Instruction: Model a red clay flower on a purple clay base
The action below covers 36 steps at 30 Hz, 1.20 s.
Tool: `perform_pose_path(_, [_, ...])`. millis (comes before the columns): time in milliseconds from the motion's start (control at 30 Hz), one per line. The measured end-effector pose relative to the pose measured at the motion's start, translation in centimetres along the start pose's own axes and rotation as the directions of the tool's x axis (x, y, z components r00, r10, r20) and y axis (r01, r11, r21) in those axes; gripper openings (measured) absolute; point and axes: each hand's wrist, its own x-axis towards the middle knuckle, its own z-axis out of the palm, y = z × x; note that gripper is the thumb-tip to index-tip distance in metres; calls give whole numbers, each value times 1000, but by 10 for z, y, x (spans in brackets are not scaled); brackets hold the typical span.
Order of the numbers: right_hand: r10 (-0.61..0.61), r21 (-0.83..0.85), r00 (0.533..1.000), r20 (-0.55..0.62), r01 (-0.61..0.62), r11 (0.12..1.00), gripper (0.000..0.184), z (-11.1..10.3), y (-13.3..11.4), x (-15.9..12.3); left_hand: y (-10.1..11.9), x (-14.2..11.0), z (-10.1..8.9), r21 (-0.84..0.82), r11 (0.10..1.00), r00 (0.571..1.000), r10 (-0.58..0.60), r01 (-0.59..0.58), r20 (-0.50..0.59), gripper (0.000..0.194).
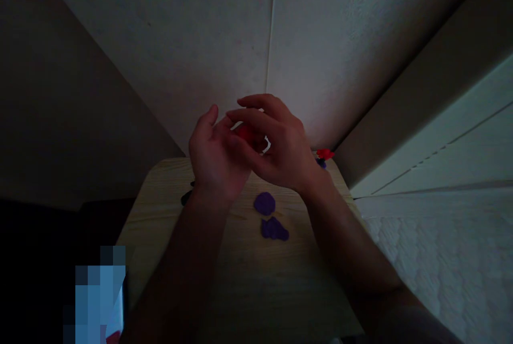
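Above the small wooden table, my left hand [218, 157] is turned palm up with its thumb raised. A lump of red modelling clay [246, 132] lies against its palm and fingers. My right hand [282, 138] arches over from the other side, fingers curved around the clay, which is partly hidden between the two hands. Below them on the tabletop rest two purple modelling clay pieces: a flattened round piece [264, 203] and, just in front of it, an irregular piece [274, 229].
At the far right corner of the wooden table [240, 280] sits a red and purple clay piece [324, 156]. A dark object [186, 197] lies partly behind my left wrist. The wall [208, 39] rises behind the table; a pale quilted surface [436, 258] is at right. A pixelated bright screen [100, 301] shows lower left.
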Motion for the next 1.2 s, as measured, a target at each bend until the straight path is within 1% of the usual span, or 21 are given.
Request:
perform_pose_path(100, [-4,-44,997,79,8,999,22,-7,3,-2,2,-2,3,-29,1000,1000,-11,11,-2,44])
perform_pose_path(267, [-31,-79,994,101,40,996,19,-12,0,-2,5,-6,5,-38,999,999,-1,0,-32,39])
perform_pose_path(400, [-18,-80,987,157,31,996,17,-12,-4,0,5,-10,1,-60,998,999,-13,10,-51,35])
perform_pose_path(467, [11,-80,989,147,1,997,18,-12,-4,0,2,-11,-3,-91,996,998,-22,17,-51,33])
perform_pose_path(533, [34,-67,992,121,-26,997,20,-13,-3,-1,-3,-13,-9,-111,993,999,-32,29,-27,30])
perform_pose_path(633, [17,-3,992,129,-17,1000,22,-15,-3,-3,-12,-16,-21,-119,992,999,-42,41,-6,24])
perform_pose_path(733, [-7,66,984,180,-5,998,24,-17,-4,-3,-17,-17,-31,-110,994,997,-31,23,-70,19])
perform_pose_path(833, [-7,100,975,221,-15,995,25,-17,-5,-4,-19,-19,-39,-83,996,992,2,-13,-130,20])
perform_pose_path(900, [-6,107,971,240,-21,994,24,-17,-5,-4,-20,-19,-43,-51,998,990,26,-33,-139,22])
perform_pose_path(967, [7,97,965,263,-34,995,23,-17,-5,-4,-23,-19,-49,-28,998,991,50,-54,-124,19])
perform_pose_path(1067, [36,44,945,325,-53,998,21,-16,-7,-4,-29,-20,-58,-27,998,995,59,-61,-82,13])
perform_pose_path(1133, [59,-13,918,392,-59,998,17,-15,-11,-3,-34,-22,-63,-36,999,997,36,-39,-68,13])
perform_pose_path(1200, [104,-94,883,458,-69,993,14,-12,-14,-2,-36,-24,-66,-42,999,997,2,-5,-77,14])
